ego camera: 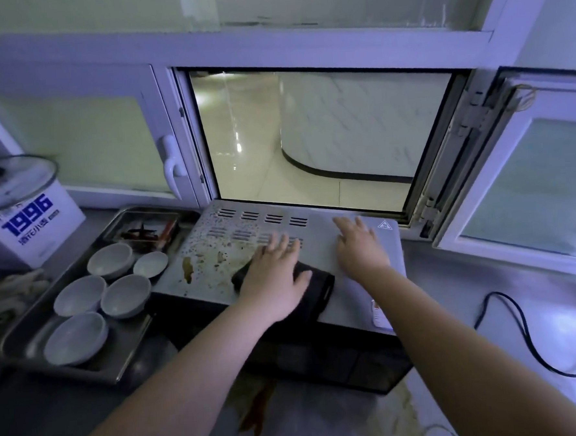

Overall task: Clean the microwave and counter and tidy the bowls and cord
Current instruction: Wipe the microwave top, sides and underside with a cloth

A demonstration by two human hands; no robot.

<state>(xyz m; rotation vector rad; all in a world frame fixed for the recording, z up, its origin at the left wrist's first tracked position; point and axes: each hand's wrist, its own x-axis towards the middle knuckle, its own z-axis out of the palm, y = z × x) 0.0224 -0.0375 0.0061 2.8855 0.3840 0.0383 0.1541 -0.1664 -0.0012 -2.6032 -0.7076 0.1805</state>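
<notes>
Two bare forearms reach from the near edge out over the microwave (322, 246), which sits on the bench (468, 274) below an open window hatch (325, 131). The left hand (273, 279) lies palm down with fingers straight and slightly spread, pressing a dark cloth (321, 291) flat on the near middle of the microwave's top. The right hand (359, 247) rests flat on the bare right part of the top, fingers extended toward the far edge, holding nothing. Brown stains and specks (188, 269) cover the left part of the top, just left of the cloth. A brown spill (258, 408) lies on the bench in front of the microwave. To the left, five pale bowls (110, 260) sit in a metal tray (130, 359). A black cord (523, 331) loops on the bench at right, well apart from the hands.
</notes>
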